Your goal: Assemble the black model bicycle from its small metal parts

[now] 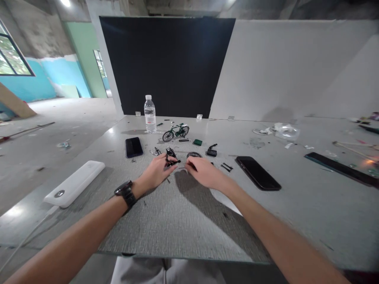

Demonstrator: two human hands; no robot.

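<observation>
My left hand [158,169], with a dark watch on its wrist, is closed around a partly built black model bicycle [171,153]. The fingers cover much of this model. Close on its right, my right hand [201,169] is bent into a pinch just above the table; whatever is between its fingertips is too small or hidden to name. Just beyond the right fingers lies a loose black model wheel [194,154]. A finished-looking green model bicycle [177,131] stands upright farther back. Small dark parts [157,151] lie beside my left fingers.
A phone [134,147] and a white power bank [75,183] with a cable lie left. A water bottle [150,114] stands behind. Right are black parts [227,167], a green piece [197,142], a black clip-like piece [211,150], another phone [258,172] and a long dark strip [340,167].
</observation>
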